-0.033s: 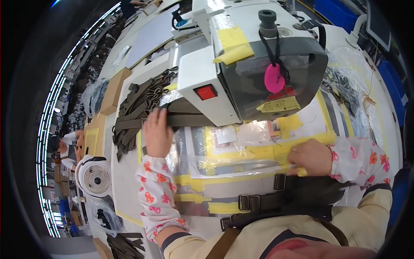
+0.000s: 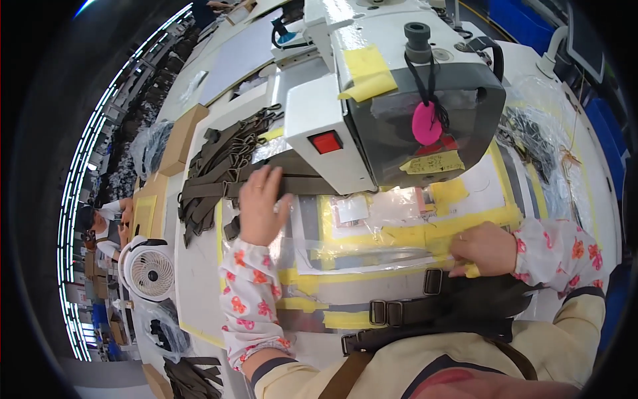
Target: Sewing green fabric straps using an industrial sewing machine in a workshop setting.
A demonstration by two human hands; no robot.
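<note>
My left hand (image 2: 264,209) lies over the near edge of flat olive-brown webbing straps (image 2: 302,184), thumb apart from the fingers; it is open. Those straps run under the white and grey sewing machine head (image 2: 372,133), which hides their far ends. To the right, my right hand (image 2: 486,249) rests on the plastic-covered, yellow-taped work surface (image 2: 372,233) with its fingers curled. A small yellow piece (image 2: 471,270) shows at its fingertips; what the fingers hold, if anything, is hidden. Just below this hand lies dark strapping (image 2: 465,297) with metal slide buckles (image 2: 387,312).
A heap of straps with metal hooks (image 2: 232,156) sits left of the machine. Farther left are a cardboard box (image 2: 183,141), a white fan (image 2: 149,271) and a seated person (image 2: 106,229). Plastic-wrapped goods (image 2: 531,139) lie at the right. More straps (image 2: 193,379) are at lower left.
My left hand has shifted slightly right and drawn back a little, its thumb now spread from the fingers. The whole view has shifted slightly; my right hand stays in about the same place.
</note>
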